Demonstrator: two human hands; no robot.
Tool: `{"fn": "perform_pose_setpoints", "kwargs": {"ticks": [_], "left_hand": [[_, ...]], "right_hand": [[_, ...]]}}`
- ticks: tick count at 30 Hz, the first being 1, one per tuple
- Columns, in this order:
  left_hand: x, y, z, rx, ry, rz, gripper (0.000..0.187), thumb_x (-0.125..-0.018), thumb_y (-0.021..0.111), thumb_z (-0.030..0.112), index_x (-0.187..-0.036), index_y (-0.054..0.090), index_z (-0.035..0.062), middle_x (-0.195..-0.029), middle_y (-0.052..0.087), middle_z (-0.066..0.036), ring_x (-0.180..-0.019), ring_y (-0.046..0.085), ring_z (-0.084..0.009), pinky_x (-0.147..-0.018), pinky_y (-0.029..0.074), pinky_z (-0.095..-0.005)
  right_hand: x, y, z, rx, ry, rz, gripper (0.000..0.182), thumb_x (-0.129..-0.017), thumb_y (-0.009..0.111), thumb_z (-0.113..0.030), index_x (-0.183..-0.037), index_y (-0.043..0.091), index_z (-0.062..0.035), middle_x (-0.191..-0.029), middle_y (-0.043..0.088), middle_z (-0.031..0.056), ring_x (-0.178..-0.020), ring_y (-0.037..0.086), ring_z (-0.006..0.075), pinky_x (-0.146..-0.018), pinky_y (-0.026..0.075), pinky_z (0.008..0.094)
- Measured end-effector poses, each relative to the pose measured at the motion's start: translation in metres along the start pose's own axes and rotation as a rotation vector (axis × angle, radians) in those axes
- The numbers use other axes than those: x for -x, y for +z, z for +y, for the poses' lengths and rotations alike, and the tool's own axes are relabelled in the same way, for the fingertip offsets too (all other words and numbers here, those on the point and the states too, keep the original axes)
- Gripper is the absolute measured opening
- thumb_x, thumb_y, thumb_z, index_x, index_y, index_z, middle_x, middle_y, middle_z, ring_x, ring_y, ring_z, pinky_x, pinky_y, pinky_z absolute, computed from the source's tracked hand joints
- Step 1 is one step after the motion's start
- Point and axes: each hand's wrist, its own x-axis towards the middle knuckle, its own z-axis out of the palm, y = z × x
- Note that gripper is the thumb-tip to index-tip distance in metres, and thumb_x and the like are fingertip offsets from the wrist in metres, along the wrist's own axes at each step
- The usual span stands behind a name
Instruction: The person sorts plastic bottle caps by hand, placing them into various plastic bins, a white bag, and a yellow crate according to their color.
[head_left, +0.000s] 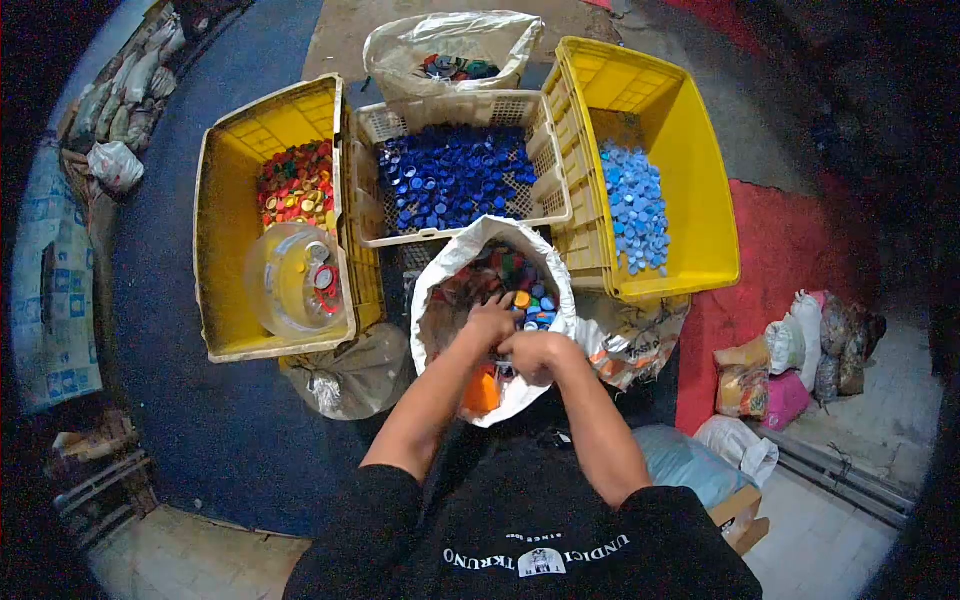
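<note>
A white sack (428,318) stands open in front of me, with mixed-colour bottle caps (535,305) inside. Both hands reach down into it. My left hand (492,322) is over the caps, its fingers stretched out and apart. Close beside it, my right hand (532,356) has its fingers curled inward; whatever they hold, if anything, is hidden. An orange piece (482,390) lies in the near part of the sack, below my hands.
Behind the sack, a white crate (560,195) holds dark blue caps. A yellow crate (225,270) at left holds red and yellow caps and a clear plastic jug (285,290); another yellow crate (700,230) at right holds light blue caps. A further sack (400,75) stands behind.
</note>
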Motion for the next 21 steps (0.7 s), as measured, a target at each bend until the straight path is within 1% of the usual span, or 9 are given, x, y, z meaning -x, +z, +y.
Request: {"fn": "perform_pose_setpoints", "kwargs": {"ticks": [3, 5, 7, 9, 13, 16, 17, 19, 21], "left_hand": [[0.022, -0.010, 0.011, -0.056, -0.055, -0.032, 0.059, -0.081, 0.050, 0.033, -0.140, 0.040, 0.0336, -0.155, 0.019, -0.006, -0.142, 0.018, -0.0263, -0.111, 0.018, -0.0543], [0.030, 0.003, 0.008, -0.060, -0.072, 0.032, 0.057, -0.081, 0.050, 0.032, -0.138, 0.044, 0.0339, -0.154, 0.020, -0.006, -0.142, 0.018, -0.0254, -0.111, 0.019, -0.0532], [0.040, 0.010, 0.013, -0.063, -0.088, 0.091, 0.050, -0.085, 0.048, 0.034, -0.135, 0.047, 0.0332, -0.152, 0.026, -0.006, -0.141, 0.022, -0.0254, -0.111, 0.020, -0.0524], [0.041, 0.010, 0.014, -0.106, -0.129, 0.070, 0.050, -0.091, 0.043, 0.044, -0.140, 0.041, 0.0315, -0.151, 0.029, -0.007, -0.139, 0.025, -0.0292, -0.109, 0.022, -0.0534], [0.048, 0.008, 0.016, -0.045, -0.158, 0.120, 0.048, -0.093, 0.038, 0.044, -0.138, 0.044, 0.0276, -0.146, 0.036, -0.007, -0.132, 0.035, -0.0304, -0.108, 0.026, -0.0511], [0.050, 0.008, 0.015, -0.040, -0.135, 0.125, 0.048, -0.093, 0.038, 0.042, -0.137, 0.046, 0.0250, -0.144, 0.039, -0.008, -0.130, 0.037, -0.0312, -0.107, 0.027, -0.0517], [0.050, 0.007, 0.013, -0.041, -0.127, 0.129, 0.048, -0.092, 0.039, 0.041, -0.136, 0.047, 0.0237, -0.143, 0.040, -0.008, -0.129, 0.038, -0.0316, -0.106, 0.028, -0.0520], [0.050, 0.007, 0.010, -0.007, -0.129, 0.154, 0.047, -0.092, 0.039, 0.040, -0.135, 0.048, 0.0232, -0.143, 0.041, -0.008, -0.129, 0.037, -0.0323, -0.106, 0.028, -0.0520], [0.049, 0.013, 0.009, 0.019, -0.103, 0.198, 0.048, -0.092, 0.039, 0.041, -0.135, 0.048, 0.0225, -0.142, 0.041, -0.008, -0.129, 0.037, -0.0329, -0.106, 0.028, -0.0517]], "right_hand": [[-0.013, -0.036, 0.003, 0.016, 0.112, 0.299, 0.022, -0.070, 0.059, -0.012, -0.089, 0.070, -0.0068, -0.094, 0.067, 0.0188, -0.088, 0.065, 0.0345, -0.077, 0.052, 0.0414], [-0.083, -0.030, 0.050, -0.129, 0.382, 0.562, 0.025, -0.078, 0.062, -0.019, -0.098, 0.068, -0.0051, -0.103, 0.065, 0.0195, -0.097, 0.062, 0.0362, -0.084, 0.051, 0.0412], [-0.089, -0.045, 0.055, -0.296, 0.572, 0.523, 0.034, -0.085, 0.053, -0.021, -0.112, 0.062, -0.0021, -0.118, 0.059, 0.0216, -0.107, 0.059, 0.0358, -0.091, 0.048, 0.0429], [-0.133, -0.006, 0.105, 0.012, 0.424, 0.953, 0.037, -0.087, 0.049, -0.021, -0.119, 0.059, -0.0050, -0.125, 0.055, 0.0205, -0.112, 0.056, 0.0342, -0.095, 0.045, 0.0414], [-0.103, -0.019, 0.105, -0.111, 0.396, 0.790, 0.043, -0.086, 0.052, -0.022, -0.126, 0.055, -0.0095, -0.131, 0.052, 0.0166, -0.120, 0.050, 0.0325, -0.102, 0.040, 0.0394], [-0.072, -0.030, 0.079, -0.009, 0.195, 0.761, 0.050, -0.084, 0.056, -0.021, -0.133, 0.048, -0.0114, -0.139, 0.045, 0.0147, -0.130, 0.040, 0.0296, -0.109, 0.031, 0.0366], [-0.087, -0.025, 0.093, -0.141, 0.067, 0.807, 0.049, -0.086, 0.053, -0.019, -0.134, 0.047, -0.0119, -0.140, 0.044, 0.0136, -0.132, 0.036, 0.0289, -0.111, 0.028, 0.0352], [-0.079, -0.033, 0.086, 0.047, -0.070, 0.961, 0.046, -0.088, 0.049, -0.020, -0.134, 0.047, -0.0111, -0.139, 0.044, 0.0136, -0.133, 0.034, 0.0283, -0.112, 0.026, 0.0345], [-0.081, -0.033, 0.080, -0.158, 0.102, 0.887, 0.045, -0.090, 0.048, -0.022, -0.133, 0.047, -0.0101, -0.140, 0.043, 0.0137, -0.133, 0.035, 0.0284, -0.111, 0.026, 0.0349]]}}
